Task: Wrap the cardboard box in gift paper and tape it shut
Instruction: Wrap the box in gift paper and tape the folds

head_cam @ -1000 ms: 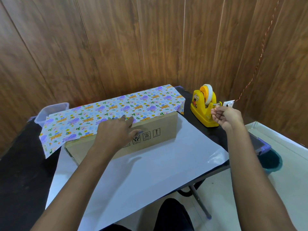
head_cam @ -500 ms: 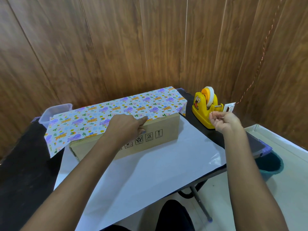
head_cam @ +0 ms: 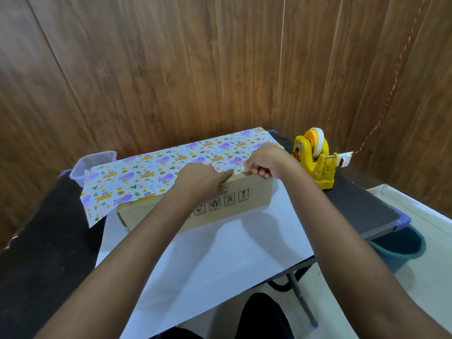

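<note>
box: the long brown cardboard box (head_cam: 244,201) lies on the black counter (head_cam: 36,241), on the white underside of the printed gift paper (head_cam: 159,167); the far flap is folded over its top.
left hand (head_cam: 203,184): index finger out, pressing the flap's edge to the box top; grips nothing.
right hand (head_cam: 264,162): fingers curled, pinching a thin strip of clear tape (head_cam: 242,171) just beside that edge.
risk, tape: the strip may curl onto my fingers or land crooked.
risk, flap: if I ease my left finger, the flap slides and the seam goes slack.
</note>
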The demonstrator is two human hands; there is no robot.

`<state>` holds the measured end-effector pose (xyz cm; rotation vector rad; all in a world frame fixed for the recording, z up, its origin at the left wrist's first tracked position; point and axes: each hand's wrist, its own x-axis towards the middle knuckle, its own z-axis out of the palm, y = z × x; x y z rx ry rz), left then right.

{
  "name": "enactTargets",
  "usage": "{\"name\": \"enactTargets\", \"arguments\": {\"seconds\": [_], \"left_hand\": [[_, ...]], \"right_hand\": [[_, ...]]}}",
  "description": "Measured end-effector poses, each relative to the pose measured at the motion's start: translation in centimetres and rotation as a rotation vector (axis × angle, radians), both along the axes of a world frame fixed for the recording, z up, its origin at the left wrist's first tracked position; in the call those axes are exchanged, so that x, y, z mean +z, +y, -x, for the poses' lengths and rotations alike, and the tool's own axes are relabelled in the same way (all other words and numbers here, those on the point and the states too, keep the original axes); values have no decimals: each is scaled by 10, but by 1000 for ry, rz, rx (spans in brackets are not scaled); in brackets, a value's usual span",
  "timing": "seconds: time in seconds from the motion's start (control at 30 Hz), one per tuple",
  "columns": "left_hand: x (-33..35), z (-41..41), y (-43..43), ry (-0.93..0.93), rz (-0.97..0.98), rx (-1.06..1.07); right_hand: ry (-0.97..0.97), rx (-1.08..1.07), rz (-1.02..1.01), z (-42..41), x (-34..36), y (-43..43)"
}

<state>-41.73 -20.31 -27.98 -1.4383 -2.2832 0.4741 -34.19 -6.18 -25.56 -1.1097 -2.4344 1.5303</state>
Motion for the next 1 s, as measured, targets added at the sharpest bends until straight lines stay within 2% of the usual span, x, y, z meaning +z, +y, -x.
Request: {"name": "enactTargets", "arguments": {"seconds": [0.1, 0.23, 0.53, 0.77, 1.0], "left_hand": [[-1, 2, -1, 8, -21, -20], [-2, 1, -1, 8, -27, -4], [-2, 1, 0, 1, -12, 4], [-2, 2, 0, -2, -1, 2], [-2, 1, -1, 4, -1, 1]], "right_hand": [[-147, 43, -48, 3, 5, -4], [-188, 25, -136, 9, 7, -6], [-424, 160, -278, 15, 10, -7], [-410, 74, -231, -4, 1, 5], [-119, 30, 131, -21, -20, 10]]}}
